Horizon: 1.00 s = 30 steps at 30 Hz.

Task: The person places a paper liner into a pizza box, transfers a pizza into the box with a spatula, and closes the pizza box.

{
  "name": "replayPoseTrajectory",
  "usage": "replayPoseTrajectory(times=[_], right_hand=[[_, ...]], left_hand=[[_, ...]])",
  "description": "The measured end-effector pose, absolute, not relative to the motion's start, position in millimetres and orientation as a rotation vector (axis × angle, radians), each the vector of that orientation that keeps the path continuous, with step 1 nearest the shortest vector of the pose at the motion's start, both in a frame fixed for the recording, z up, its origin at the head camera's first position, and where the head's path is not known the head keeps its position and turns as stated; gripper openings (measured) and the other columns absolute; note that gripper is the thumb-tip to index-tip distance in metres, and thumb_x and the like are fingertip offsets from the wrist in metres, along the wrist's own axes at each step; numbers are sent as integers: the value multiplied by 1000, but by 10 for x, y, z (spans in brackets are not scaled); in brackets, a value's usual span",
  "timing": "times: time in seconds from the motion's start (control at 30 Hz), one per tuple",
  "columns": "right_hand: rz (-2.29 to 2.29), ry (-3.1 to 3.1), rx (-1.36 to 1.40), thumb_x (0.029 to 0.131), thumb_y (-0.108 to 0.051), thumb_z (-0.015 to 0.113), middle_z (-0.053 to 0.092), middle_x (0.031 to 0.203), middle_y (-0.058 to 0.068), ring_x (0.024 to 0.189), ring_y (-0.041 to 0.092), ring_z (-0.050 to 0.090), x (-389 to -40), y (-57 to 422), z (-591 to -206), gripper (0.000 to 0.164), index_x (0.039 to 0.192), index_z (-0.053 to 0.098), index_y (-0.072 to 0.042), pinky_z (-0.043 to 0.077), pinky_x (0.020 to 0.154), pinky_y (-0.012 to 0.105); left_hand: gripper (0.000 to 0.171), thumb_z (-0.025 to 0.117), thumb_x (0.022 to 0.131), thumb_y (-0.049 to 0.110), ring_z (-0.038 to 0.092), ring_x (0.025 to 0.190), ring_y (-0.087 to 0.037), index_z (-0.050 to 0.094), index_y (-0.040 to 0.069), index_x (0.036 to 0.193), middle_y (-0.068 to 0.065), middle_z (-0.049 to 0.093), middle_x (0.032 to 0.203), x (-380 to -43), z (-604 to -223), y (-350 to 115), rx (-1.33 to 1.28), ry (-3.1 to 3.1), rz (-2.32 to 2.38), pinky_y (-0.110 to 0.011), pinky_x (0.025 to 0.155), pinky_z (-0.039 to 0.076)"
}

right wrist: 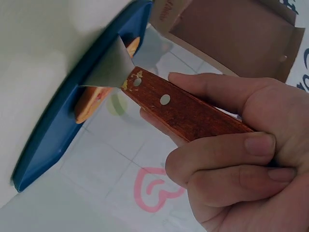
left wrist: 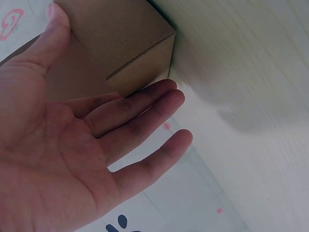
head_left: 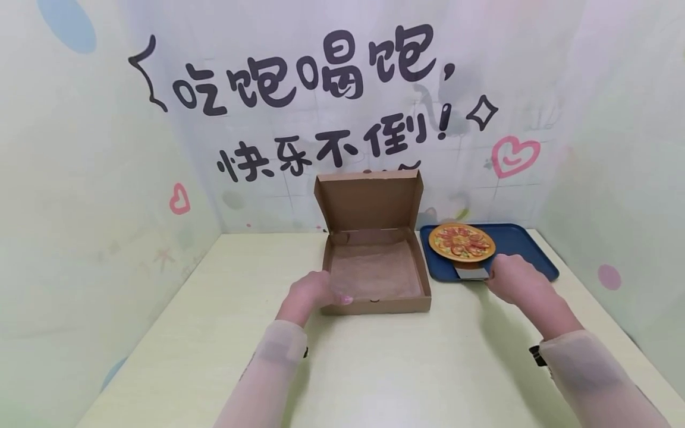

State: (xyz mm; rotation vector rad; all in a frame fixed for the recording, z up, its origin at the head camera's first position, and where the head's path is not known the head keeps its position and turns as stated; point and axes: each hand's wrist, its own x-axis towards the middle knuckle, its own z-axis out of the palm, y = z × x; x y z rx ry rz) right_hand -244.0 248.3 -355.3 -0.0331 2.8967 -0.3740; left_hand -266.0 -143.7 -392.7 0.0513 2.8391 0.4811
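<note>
A cardboard pizza box (head_left: pixel 376 305) stands with its lid raised and a sheet of paper lining its inside. At its front-left corner is my left hand (head_left: pixel 316 289); the thumb lies at the front wall's edge. In the left wrist view, the other fingers (left wrist: pixel 149 113) extend loosely along the outside of the corner, some touching it. My right hand (head_left: pixel 508 276) grips the wooden handle (right wrist: pixel 186 113) of a spatula with a flat metal blade (head_left: pixel 471 273). The blade reaches over the tray's front rim, its leading edge hidden under a round pizza (head_left: pixel 462 242).
The blue tray (head_left: pixel 516 246) beneath the pizza sits at the back right, close beside the box. Behind stands a wall (head_left: pixel 267 208) with dark lettering; other walls flank the pale table (head_left: pixel 385 368). The raised lid (head_left: pixel 369 202) stands in front of the back wall.
</note>
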Motion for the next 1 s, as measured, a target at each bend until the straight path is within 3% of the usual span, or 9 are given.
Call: replayPoseTrajectory(times=[0.2, 0.43, 0.6, 1.0], right_hand=[[-363, 2905, -21, 103, -12, 59, 57, 74, 6, 65, 21, 52, -2549, 2543, -3669, 26, 78, 64, -8, 42, 57, 35], [-385, 2916, -14, 103, -13, 60, 57, 72, 5, 64, 20, 52, -2642, 2639, -3742, 27, 76, 64, -9, 41, 57, 34], [-380, 2926, -40, 102, -15, 64, 70, 85, 9, 71, 23, 59, -2703, 2676, -3757, 19, 94, 76, -5, 47, 61, 37], [-351, 2922, -76, 102, -16, 65, 73, 92, 12, 75, 23, 60, -2833, 2700, -3764, 18, 100, 77, -3, 50, 65, 38]], left_hand=[[61, 85, 86, 57, 69, 101, -25, 72, 6, 118, -11, 75, 117, -2658, -3924, -1414, 53, 2837, 469, -51, 95, 58], [64, 85, 85, 58, 69, 103, -26, 73, 5, 120, -13, 74, 120, -2660, -3908, -1404, 51, 2848, 443, -51, 96, 58], [63, 85, 85, 58, 69, 101, -26, 73, 5, 117, -12, 75, 116, -2663, -3915, -1422, 51, 2850, 420, -51, 94, 58], [64, 85, 84, 59, 69, 102, -26, 72, 6, 118, -12, 75, 118, -2667, -3935, -1441, 51, 2851, 442, -51, 94, 58]])
